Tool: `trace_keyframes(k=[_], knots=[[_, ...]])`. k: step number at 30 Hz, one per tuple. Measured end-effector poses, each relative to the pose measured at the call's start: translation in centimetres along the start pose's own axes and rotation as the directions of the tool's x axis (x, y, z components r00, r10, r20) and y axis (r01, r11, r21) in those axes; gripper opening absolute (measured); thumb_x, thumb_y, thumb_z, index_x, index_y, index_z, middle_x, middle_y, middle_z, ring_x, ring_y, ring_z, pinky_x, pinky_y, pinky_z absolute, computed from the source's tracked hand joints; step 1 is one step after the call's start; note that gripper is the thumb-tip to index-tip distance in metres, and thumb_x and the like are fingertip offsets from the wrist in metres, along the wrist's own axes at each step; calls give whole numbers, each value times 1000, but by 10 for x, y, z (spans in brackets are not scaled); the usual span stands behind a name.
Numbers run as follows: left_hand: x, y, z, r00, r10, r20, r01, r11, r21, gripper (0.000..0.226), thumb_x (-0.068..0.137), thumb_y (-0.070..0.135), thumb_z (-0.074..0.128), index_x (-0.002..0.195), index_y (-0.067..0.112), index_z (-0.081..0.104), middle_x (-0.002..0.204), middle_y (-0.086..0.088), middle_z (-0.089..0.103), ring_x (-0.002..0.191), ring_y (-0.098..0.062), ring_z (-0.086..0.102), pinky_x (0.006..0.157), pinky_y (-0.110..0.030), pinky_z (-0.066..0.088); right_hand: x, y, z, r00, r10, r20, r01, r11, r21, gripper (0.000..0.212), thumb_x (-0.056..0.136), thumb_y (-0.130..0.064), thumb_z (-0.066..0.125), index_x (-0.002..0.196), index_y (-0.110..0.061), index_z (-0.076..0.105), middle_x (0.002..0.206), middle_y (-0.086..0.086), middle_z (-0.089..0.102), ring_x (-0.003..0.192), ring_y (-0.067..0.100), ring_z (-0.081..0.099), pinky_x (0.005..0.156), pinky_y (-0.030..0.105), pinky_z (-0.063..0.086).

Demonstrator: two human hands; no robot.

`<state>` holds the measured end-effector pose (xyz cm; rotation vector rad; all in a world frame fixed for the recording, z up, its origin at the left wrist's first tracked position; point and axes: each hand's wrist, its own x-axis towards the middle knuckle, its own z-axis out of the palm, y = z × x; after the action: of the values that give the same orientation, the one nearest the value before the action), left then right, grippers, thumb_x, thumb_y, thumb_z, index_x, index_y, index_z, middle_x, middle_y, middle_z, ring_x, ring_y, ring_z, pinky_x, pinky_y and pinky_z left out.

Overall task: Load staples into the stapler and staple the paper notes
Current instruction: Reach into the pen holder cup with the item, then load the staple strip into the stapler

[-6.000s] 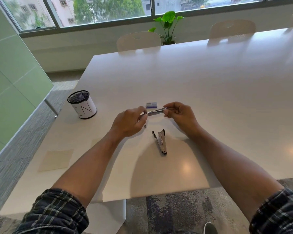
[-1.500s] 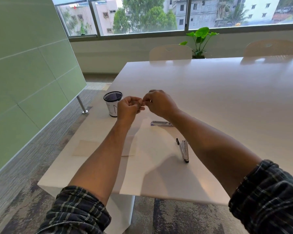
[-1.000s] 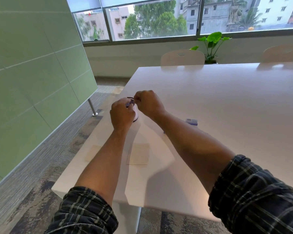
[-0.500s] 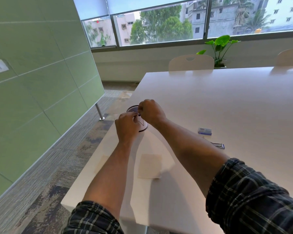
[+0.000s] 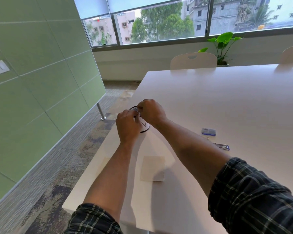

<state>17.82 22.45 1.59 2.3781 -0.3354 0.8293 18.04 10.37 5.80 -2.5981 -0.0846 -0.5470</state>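
Both hands were raised together above the mesh cup (image 5: 145, 128), which stood near the left edge of the white surface (image 5: 227, 102). The left hand (image 5: 128, 126) had its fingers curled, thumb and fingertips drawn toward the right hand. The right hand (image 5: 151, 111) was curled too, its fingertips meeting those of the left directly over the cup's dark mesh rim. They seemed to pinch something very small between them, but what it was could not be told.

Right of the cup, well apart from it, lay a small blue and white staple box (image 5: 208, 131). Nearer the person than that box, also right of the cup, a metal stapler part with a blue end (image 5: 222, 146) rested on the surface, partly hidden behind the right forearm. Whether the rest of the stapler lay there could not be told.

On the near side of the cup lay 1 pale square paper note (image 5: 153, 168), flat between the 2 forearms. A 2nd, fainter note (image 5: 103, 166) lay left of it, partly covered by the left forearm.

Beyond the cup, at the far edge of the surface, stood a white chair (image 5: 193, 61) and a green plant (image 5: 222, 43).
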Motion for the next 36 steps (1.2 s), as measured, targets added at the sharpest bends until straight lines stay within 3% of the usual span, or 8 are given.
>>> trace_keyframes(k=[5, 13, 20, 26, 32, 36], knots=[[3, 7, 6, 999, -12, -41, 10, 999, -34, 20, 93, 16, 63, 106, 19, 77, 103, -1, 74, 98, -23, 62, 85, -35, 53, -9, 5, -13, 996, -54, -75, 54, 999, -9, 24, 99, -17, 56, 107, -19, 79, 107, -2, 74, 90, 24, 70, 76, 37, 57], [-2, 46, 18, 997, 72, -35, -76, 990, -122, 12, 94, 19, 63, 94, 13, 73, 91, -2, 71, 86, -17, 60, 81, -31, 52, -32, 35, -44, 981, -55, -185, 56, 998, -1, 22, 102, -23, 59, 110, -19, 79, 110, -3, 77, 95, 21, 73, 84, 40, 60], [-8, 85, 34, 984, 171, 55, -158, 969, -191, 11, 95, 17, 63, 97, 10, 72, 94, -4, 68, 85, -20, 62, 76, -35, 56, -56, 76, -68, 968, -25, -250, 29, 999, 13, 17, 98, -17, 65, 105, -14, 80, 104, 2, 77, 89, 25, 72, 75, 31, 54], [-21, 114, 55, 949, 262, 173, -202, 932, -300, 10, 98, 14, 63, 94, 7, 70, 92, -5, 63, 73, -20, 60, 65, -35, 55, -83, 111, -85, 963, 42, -266, -43, 999, 1, 15, 95, -19, 66, 100, -17, 80, 100, -1, 77, 86, 26, 71, 75, 37, 57], [-34, 137, 76, 893, 350, 283, -268, 919, -290, 12, 99, 20, 65, 107, 15, 72, 104, -2, 66, 83, -21, 67, 74, -34, 60, -105, 143, -100, 959, 109, -263, -124, 991, -41, 16, 95, -18, 67, 101, -18, 82, 102, 0, 79, 88, 25, 73, 75, 35, 56], [-39, 145, 84, 835, 401, 377, -312, 909, -277, 20, 96, 15, 68, 115, 17, 72, 114, -2, 67, 95, -23, 70, 82, -39, 60, -117, 164, -103, 948, 192, -255, -208, 977, -37, 15, 93, -17, 69, 97, -20, 83, 100, -3, 79, 87, 23, 72, 71, 27, 43]])
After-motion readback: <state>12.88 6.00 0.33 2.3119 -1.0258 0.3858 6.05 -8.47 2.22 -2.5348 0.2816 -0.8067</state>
